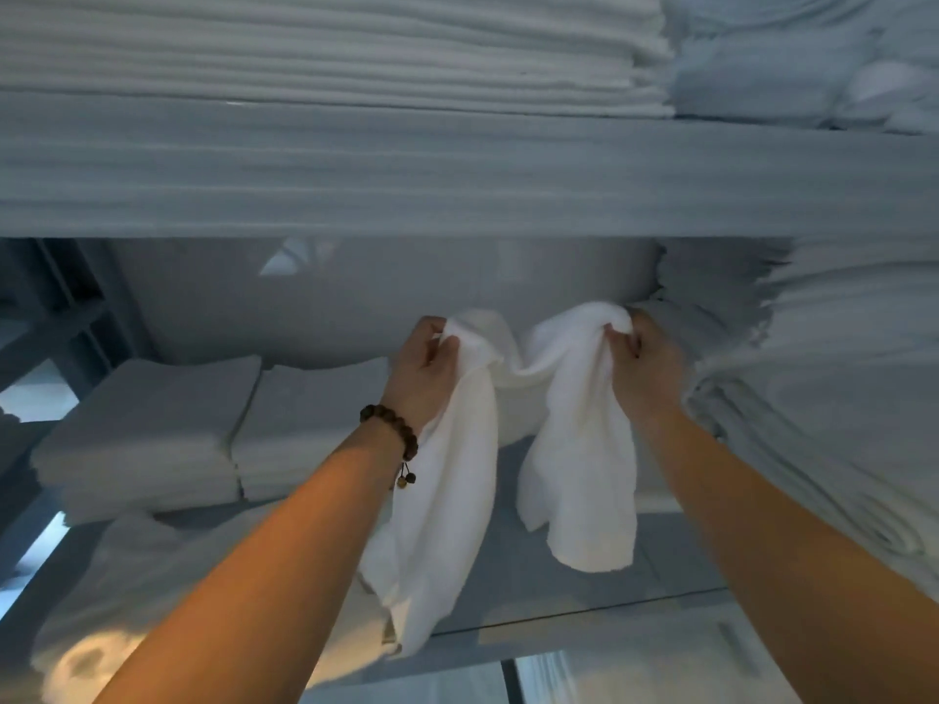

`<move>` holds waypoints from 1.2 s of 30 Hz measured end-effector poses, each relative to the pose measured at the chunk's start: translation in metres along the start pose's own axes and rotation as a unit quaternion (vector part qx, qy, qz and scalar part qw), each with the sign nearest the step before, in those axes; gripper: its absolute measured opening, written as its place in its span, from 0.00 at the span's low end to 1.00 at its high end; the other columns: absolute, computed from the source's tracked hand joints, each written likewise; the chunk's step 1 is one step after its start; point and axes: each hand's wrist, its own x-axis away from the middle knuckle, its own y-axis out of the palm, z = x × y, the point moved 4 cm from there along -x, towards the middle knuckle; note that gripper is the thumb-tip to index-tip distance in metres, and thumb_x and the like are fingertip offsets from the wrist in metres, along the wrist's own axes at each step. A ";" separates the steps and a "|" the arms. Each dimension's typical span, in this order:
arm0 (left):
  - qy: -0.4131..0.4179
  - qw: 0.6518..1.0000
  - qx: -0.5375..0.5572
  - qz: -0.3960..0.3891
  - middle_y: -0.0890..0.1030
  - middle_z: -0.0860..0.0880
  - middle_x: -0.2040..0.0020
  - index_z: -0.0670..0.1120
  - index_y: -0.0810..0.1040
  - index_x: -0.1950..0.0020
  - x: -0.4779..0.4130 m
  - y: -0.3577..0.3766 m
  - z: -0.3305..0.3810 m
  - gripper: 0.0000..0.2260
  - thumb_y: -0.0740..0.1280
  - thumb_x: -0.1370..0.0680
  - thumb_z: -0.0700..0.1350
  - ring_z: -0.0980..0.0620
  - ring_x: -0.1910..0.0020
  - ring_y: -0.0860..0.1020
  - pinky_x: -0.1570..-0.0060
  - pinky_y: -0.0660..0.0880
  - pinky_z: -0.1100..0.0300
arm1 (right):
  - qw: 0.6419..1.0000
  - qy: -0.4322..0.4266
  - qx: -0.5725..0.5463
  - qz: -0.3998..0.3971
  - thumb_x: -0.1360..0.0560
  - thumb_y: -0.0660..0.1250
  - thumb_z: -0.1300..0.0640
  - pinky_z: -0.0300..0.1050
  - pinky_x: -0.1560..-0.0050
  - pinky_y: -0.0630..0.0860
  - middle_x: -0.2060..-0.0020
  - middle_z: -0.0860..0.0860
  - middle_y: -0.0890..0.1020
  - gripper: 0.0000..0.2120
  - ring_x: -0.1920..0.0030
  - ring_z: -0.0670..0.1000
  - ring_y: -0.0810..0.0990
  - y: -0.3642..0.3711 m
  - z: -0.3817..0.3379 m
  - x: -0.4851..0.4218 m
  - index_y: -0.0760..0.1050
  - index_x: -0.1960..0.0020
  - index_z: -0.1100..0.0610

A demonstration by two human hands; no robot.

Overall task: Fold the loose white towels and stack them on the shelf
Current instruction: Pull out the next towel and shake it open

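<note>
Fingers point(441, 348) bunch towel point(457, 480) edge above open shelf point(584, 586).

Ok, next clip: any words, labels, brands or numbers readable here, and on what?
None can be read.
The loose towel, gripped by the left hand and the right hand: no print; a beige patch at its lower edge may be a tag, too blurred to read.
The folded stacks, shelf board and bead bracelet: no lettering.
</note>
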 end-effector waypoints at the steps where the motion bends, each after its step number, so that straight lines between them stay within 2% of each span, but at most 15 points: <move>1: -0.002 1.000 -0.012 0.000 0.74 0.56 0.63 0.49 0.71 0.52 0.001 0.012 -0.001 0.04 0.59 0.21 0.41 0.68 0.69 0.72 0.69 0.66 0.76 | 1.000 -0.001 0.003 -0.011 0.22 0.61 0.58 0.43 0.55 0.66 0.65 0.50 0.73 0.08 0.59 0.49 0.72 -0.003 0.012 -0.001 0.76 0.50 0.61; 3: -0.016 0.998 -0.051 -0.012 0.74 0.57 0.62 0.48 0.71 0.51 0.004 0.036 -0.009 0.03 0.59 0.21 0.41 0.67 0.66 0.73 0.67 0.66 0.77 | 0.999 0.001 0.024 -0.038 0.22 0.61 0.57 0.44 0.49 0.68 0.66 0.44 0.70 0.07 0.57 0.48 0.71 -0.005 0.040 0.001 0.76 0.52 0.59; 5: -0.052 0.995 -0.079 -0.026 0.76 0.54 0.58 0.47 0.72 0.48 0.011 0.057 -0.024 0.04 0.58 0.20 0.42 0.61 0.60 0.74 0.61 0.67 0.74 | 0.995 0.012 0.072 -0.066 0.21 0.62 0.54 0.50 0.41 0.70 0.65 0.47 0.73 0.07 0.55 0.51 0.73 -0.003 0.073 0.008 0.76 0.56 0.53; 7: -0.097 0.990 -0.094 -0.035 0.76 0.49 0.51 0.45 0.72 0.43 0.020 0.076 -0.042 0.08 0.58 0.20 0.43 0.52 0.54 0.74 0.54 0.68 0.63 | 0.988 0.057 0.077 -0.118 0.21 0.60 0.54 0.47 0.44 0.71 0.60 0.54 0.78 0.08 0.53 0.54 0.76 0.004 0.104 0.020 0.76 0.51 0.56; 9: -0.137 0.983 -0.113 -0.039 0.75 0.48 0.48 0.45 0.72 0.40 0.030 0.091 -0.058 0.10 0.58 0.20 0.44 0.50 0.51 0.73 0.52 0.67 0.60 | 0.976 0.108 0.036 -0.183 0.20 0.59 0.55 0.45 0.50 0.70 0.57 0.55 0.78 0.09 0.53 0.55 0.77 0.013 0.126 0.034 0.75 0.48 0.58; 10: -0.155 0.980 -0.120 -0.041 0.75 0.49 0.48 0.45 0.72 0.39 0.035 0.097 -0.066 0.11 0.58 0.20 0.45 0.50 0.51 0.73 0.51 0.69 0.59 | 0.970 0.118 0.031 -0.212 0.20 0.58 0.56 0.46 0.48 0.71 0.52 0.56 0.79 0.10 0.50 0.56 0.78 0.017 0.134 0.039 0.74 0.45 0.59; 13: -0.189 0.971 -0.133 -0.058 0.76 0.49 0.48 0.47 0.73 0.41 0.046 0.108 -0.086 0.10 0.59 0.20 0.45 0.49 0.52 0.75 0.53 0.73 0.57 | 0.944 0.120 0.056 -0.303 0.20 0.57 0.57 0.49 0.37 0.69 0.37 0.56 0.75 0.17 0.38 0.57 0.74 0.029 0.145 0.052 0.68 0.32 0.55; 17: -0.174 0.972 -0.147 -0.059 0.73 0.58 0.56 0.51 0.73 0.49 0.050 0.110 -0.097 0.04 0.60 0.21 0.44 0.56 0.58 0.74 0.64 0.68 0.66 | 0.924 0.080 0.017 -0.373 0.24 0.67 0.54 0.46 0.29 0.59 0.29 0.50 0.66 0.29 0.29 0.52 0.64 0.043 0.134 0.068 0.60 0.26 0.52; 20: -0.166 0.975 -0.123 -0.082 0.76 0.56 0.59 0.55 0.73 0.54 0.048 0.111 -0.092 0.06 0.61 0.21 0.44 0.58 0.63 0.75 0.70 0.70 0.69 | 0.926 -0.047 -0.017 -0.374 0.29 0.72 0.54 0.43 0.31 0.60 0.32 0.51 0.69 0.31 0.32 0.50 0.66 0.055 0.104 0.074 0.64 0.29 0.53; 23: -0.149 0.979 -0.093 -0.102 0.79 0.54 0.61 0.57 0.74 0.57 0.047 0.109 -0.080 0.07 0.62 0.21 0.45 0.61 0.68 0.76 0.73 0.70 0.72 | 0.931 -0.071 -0.040 -0.356 0.28 0.71 0.57 0.47 0.38 0.72 0.41 0.52 0.77 0.22 0.43 0.51 0.76 0.067 0.082 0.078 0.71 0.35 0.53; 26: -0.132 0.974 -0.116 -0.143 0.78 0.58 0.55 0.56 0.75 0.51 0.051 0.104 -0.073 0.06 0.61 0.22 0.55 0.62 0.58 0.76 0.64 0.69 0.71 | 0.956 -0.060 -0.048 -0.284 0.27 0.67 0.63 0.48 0.48 0.77 0.52 0.52 0.82 0.11 0.55 0.50 0.80 0.069 0.070 0.073 0.79 0.45 0.55; 29: -0.115 0.961 -0.120 -0.220 0.77 0.61 0.46 0.58 0.72 0.40 0.063 0.101 -0.068 0.21 0.66 0.29 0.65 0.60 0.48 0.76 0.53 0.71 0.66 | 0.954 -0.048 -0.088 -0.282 0.27 0.67 0.66 0.43 0.48 0.77 0.54 0.55 0.84 0.09 0.56 0.50 0.81 0.071 0.058 0.071 0.81 0.50 0.59; 32: -0.070 0.940 -0.244 -0.229 0.69 0.52 0.30 0.50 0.58 0.26 0.070 0.095 -0.073 0.34 0.69 0.27 0.55 0.51 0.34 0.70 0.37 0.67 0.56 | 0.943 -0.055 -0.105 -0.312 0.27 0.68 0.65 0.35 0.52 0.74 0.58 0.51 0.84 0.06 0.58 0.46 0.79 0.074 0.047 0.071 0.82 0.52 0.58; 34: -0.038 0.925 -0.329 -0.187 0.65 0.48 0.28 0.50 0.53 0.24 0.070 0.088 -0.069 0.32 0.64 0.25 0.47 0.47 0.33 0.69 0.37 0.68 0.54 | 0.939 -0.077 -0.097 -0.321 0.28 0.70 0.64 0.29 0.58 0.70 0.65 0.45 0.81 0.04 0.64 0.39 0.76 0.076 0.041 0.071 0.81 0.55 0.57; 36: -0.017 0.929 -0.336 -0.154 0.66 0.48 0.29 0.51 0.55 0.25 0.072 0.082 -0.065 0.30 0.60 0.26 0.40 0.46 0.37 0.71 0.41 0.71 0.53 | 0.940 -0.086 -0.087 -0.319 0.29 0.70 0.63 0.28 0.63 0.67 0.71 0.40 0.75 0.03 0.68 0.39 0.74 0.077 0.039 0.070 0.80 0.57 0.56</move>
